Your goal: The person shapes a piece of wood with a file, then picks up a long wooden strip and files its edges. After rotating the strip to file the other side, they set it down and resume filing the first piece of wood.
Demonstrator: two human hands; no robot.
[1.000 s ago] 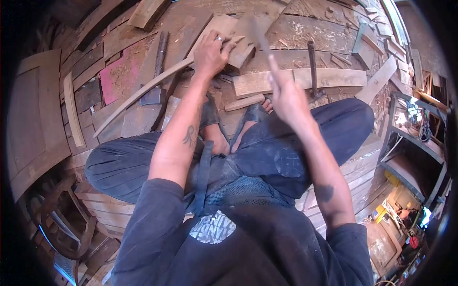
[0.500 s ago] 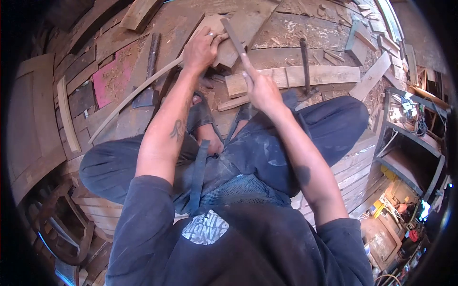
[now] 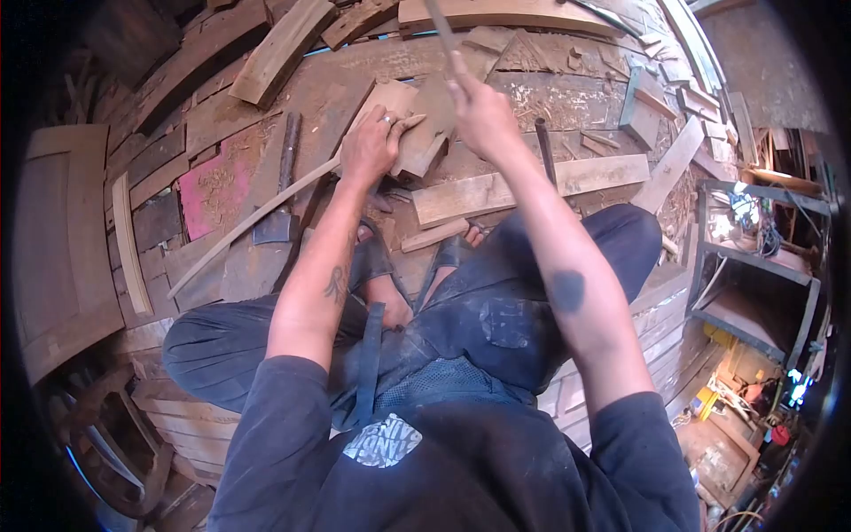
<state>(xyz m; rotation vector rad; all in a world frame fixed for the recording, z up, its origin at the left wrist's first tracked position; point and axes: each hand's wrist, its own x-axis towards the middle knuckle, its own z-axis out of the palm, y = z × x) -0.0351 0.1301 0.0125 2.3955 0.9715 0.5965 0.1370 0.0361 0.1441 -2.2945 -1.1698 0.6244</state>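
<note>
My left hand (image 3: 370, 149) is closed round a long, thin, curved wooden strip (image 3: 257, 217). The strip's narrow end pokes out past my fingers over a wooden block (image 3: 417, 158), and its long tail slants down to the left. Raised to the right of the block, my right hand (image 3: 483, 117) grips the handle of a long flat file (image 3: 440, 28). The file points up and away, apart from the strip. Its far tip reaches the top edge of the view.
Left of the strip lies a dark-handled tool with a broad metal head (image 3: 271, 228). A board (image 3: 576, 177) lies before my right knee, near a dark upright rod (image 3: 543, 146). Shavings and offcuts litter the floor. An open-fronted cabinet (image 3: 753, 301) stands at right.
My right hand has moved the file up and away from the strip's end. My left hand keeps its hold on the strip. The whole view has shifted slightly.
</note>
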